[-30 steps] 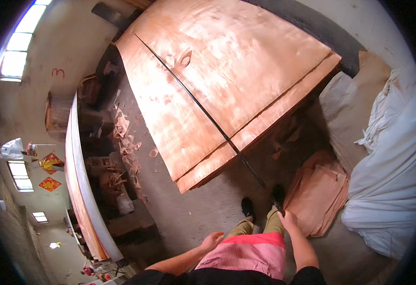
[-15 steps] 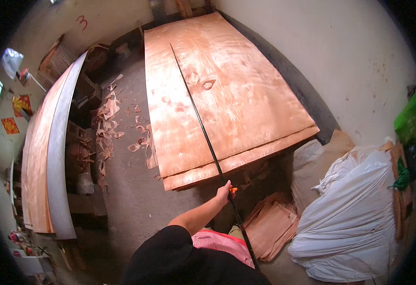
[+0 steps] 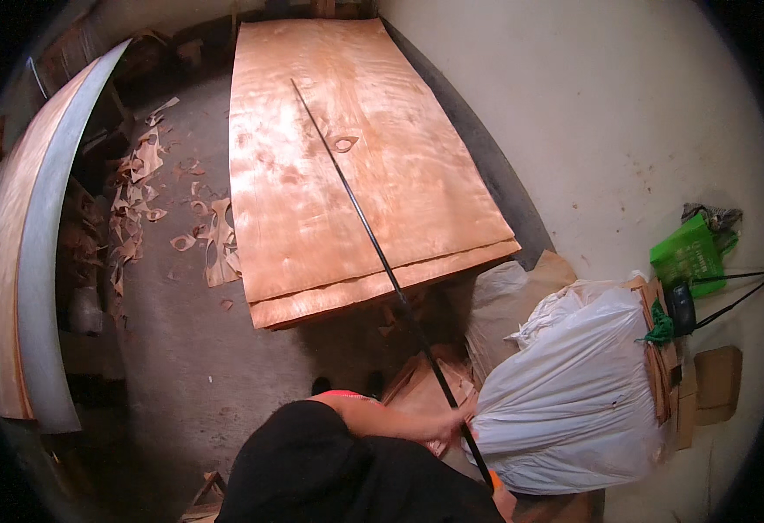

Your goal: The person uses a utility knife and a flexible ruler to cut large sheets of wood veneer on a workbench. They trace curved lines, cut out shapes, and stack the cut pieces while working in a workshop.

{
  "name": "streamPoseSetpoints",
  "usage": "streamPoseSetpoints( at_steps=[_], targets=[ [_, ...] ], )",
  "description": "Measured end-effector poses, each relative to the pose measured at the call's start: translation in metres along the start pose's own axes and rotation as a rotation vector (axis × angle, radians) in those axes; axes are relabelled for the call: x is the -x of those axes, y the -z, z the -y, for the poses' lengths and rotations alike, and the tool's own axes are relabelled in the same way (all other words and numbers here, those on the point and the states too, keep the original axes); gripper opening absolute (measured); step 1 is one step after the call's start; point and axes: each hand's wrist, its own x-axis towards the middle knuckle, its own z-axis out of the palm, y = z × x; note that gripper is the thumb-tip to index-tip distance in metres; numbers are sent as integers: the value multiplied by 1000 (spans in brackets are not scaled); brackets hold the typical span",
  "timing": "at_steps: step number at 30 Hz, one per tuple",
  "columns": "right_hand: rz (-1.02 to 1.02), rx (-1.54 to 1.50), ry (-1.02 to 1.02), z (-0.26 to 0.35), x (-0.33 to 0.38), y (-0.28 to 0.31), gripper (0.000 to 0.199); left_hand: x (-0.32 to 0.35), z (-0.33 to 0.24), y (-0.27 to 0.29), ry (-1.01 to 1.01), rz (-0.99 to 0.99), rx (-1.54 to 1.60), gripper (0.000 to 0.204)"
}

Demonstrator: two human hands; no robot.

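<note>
at the lower edge, the right hand (image 3: 504,503) is beside the near end of a black rod (image 3: 430,355), with a small orange piece (image 3: 495,478) next to it; most of its fingers are cut off, so i cannot tell how tight it grips. a little higher, the left hand (image 3: 458,422), blurred, is closed around the rod, its forearm crossing in front of the body. below the rod lies a loose pile of thin brown sheets (image 3: 417,383), and just to its right a bundle covered with white sheeting (image 3: 573,392). farther, the rod passes above the near edge of a wide stack of wood sheets (image 3: 425,174), pointing up and to the left; whether its tip touches the top sheet, i cannot tell. torn scraps (image 3: 138,170) are scattered on the floor left of this stack.
</note>
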Motion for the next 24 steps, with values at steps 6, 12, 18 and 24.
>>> streamPoseSetpoints(
  at_steps=[6, 12, 18, 24],
  targets=[
    [23, 62, -52, -16, 10, -4, 61, -10, -158, 106, -510, -503, 406, 26],
    [53, 93, -57, -16, 2, 0, 57, -48, -76, 99, -582, -716, 96, 37],
    [86, 104, -70, -19, -5, 3, 53, -31, -17, 48, -53, -419, 248, 21],
    [112, 101, -63, -22, -16, 4, 50, -27, -59, 92, -121, -420, 182, 38]
  ],
)
